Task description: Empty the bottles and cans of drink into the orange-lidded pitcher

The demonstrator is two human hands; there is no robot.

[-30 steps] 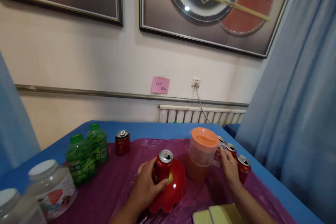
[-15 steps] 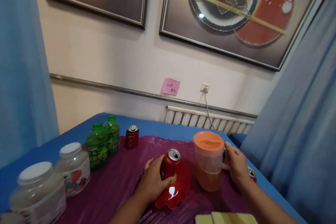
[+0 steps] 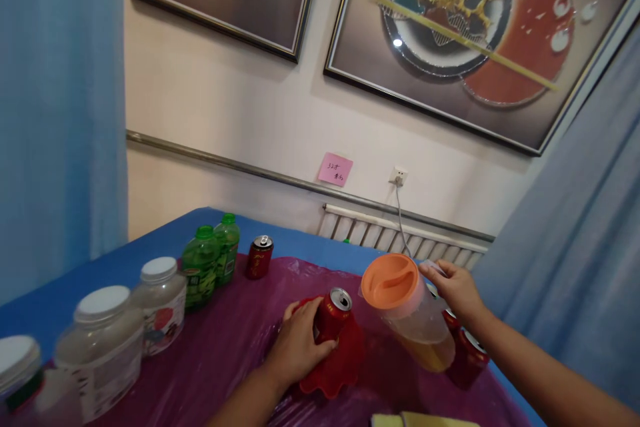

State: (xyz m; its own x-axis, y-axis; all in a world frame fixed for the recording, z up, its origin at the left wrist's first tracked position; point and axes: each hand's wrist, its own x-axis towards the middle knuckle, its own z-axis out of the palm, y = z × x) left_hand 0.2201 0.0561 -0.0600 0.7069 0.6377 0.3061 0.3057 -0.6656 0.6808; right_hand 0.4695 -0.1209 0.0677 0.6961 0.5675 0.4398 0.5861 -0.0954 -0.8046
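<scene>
My left hand (image 3: 303, 340) is wrapped round a red drink can (image 3: 333, 313) with an opened top. The can stands upright over a red scalloped dish (image 3: 340, 367). To its right, my right hand (image 3: 457, 290) grips the handle of a clear plastic pitcher (image 3: 415, 327). The pitcher has an orange lid (image 3: 391, 281) and amber liquid low inside. It is tilted to the left, its lid side leaning toward the can. No stream of liquid shows between them.
More red cans (image 3: 467, 357) stand right, behind the pitcher; another can (image 3: 259, 257) stands farther back. Green bottles (image 3: 201, 267) and white-lidded jars (image 3: 105, 350) line the left side. A yellow cloth (image 3: 425, 420) lies at the front edge, on purple plastic sheeting (image 3: 215, 360).
The pitcher has gone from upright to tilted left, raised by my right hand. My left hand stays on the can. The camera view has shifted, showing more on the left.
</scene>
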